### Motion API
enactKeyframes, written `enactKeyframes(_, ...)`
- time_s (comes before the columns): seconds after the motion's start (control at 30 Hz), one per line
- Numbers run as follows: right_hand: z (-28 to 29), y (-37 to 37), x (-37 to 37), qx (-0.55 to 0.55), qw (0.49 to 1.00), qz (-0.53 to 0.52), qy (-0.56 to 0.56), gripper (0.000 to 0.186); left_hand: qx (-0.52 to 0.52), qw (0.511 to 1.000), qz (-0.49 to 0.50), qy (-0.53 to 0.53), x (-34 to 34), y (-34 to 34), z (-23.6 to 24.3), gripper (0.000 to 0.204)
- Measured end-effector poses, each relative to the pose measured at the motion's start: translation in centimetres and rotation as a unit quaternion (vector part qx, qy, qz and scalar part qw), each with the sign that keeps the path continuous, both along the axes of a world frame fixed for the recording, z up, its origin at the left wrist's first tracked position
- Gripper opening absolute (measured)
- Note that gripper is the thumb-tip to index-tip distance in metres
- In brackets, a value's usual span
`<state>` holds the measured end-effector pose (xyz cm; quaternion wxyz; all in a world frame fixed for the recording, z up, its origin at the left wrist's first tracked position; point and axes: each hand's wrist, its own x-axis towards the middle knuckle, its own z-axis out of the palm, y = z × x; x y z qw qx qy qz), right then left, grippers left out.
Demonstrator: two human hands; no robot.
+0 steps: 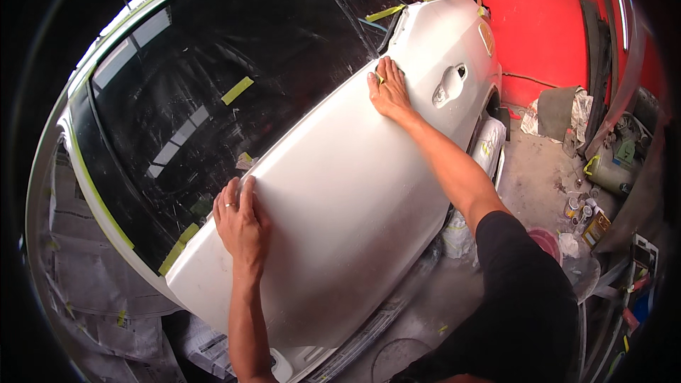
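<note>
A broad, smoothly curved white car door panel [340, 206] is touched along its upper edge by both bare hands, beneath a dark, glossy window [220, 42]. The left hand [245, 227], by which nothing is gripped, is rested at the edge's lower-left stretch, its fingers slightly bent and a ring worn on one. The right hand [390, 96] is laid farther along, fingers fairly straight and thumb set apart; a small yellow-green scrap by the thumb may be tape, though it is poorly seen. The glass is crossed by a short yellow-green tape strip [237, 90]. To the right of the right hand, the white bodywork is broken by an oval handle recess [448, 86]. Beyond the car, a bright red wall [535, 14] is seen above a grey, stained floor [528, 163], where a grey-green metal cylinder [610, 170] is placed.
</note>
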<state>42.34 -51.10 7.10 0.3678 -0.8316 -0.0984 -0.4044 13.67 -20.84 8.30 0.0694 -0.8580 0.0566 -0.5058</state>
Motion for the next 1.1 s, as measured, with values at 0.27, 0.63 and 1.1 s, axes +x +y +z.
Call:
enactKeyframes(0.27,-9.8,-3.4,-15.9,-0.064,0.838,0.523,0.143,0.064,-0.204,0.966,-0.161,0.014,2.3,-15.1,-15.3,0.054)
enactKeyframes(0.63,-42.4,-33.8,-31.3,0.650,0.439,0.353,0.510,0.045,-0.635,-0.119,-0.390,0.656,3.2,-44.5,-39.6,0.090)
enactKeyframes(1.1,-49.1,-52.0,-39.5,-0.018,0.834,-0.207,0.511,0.044,0.142,0.681,-0.343,0.632,3.6,-64.6,-62.8,0.068)
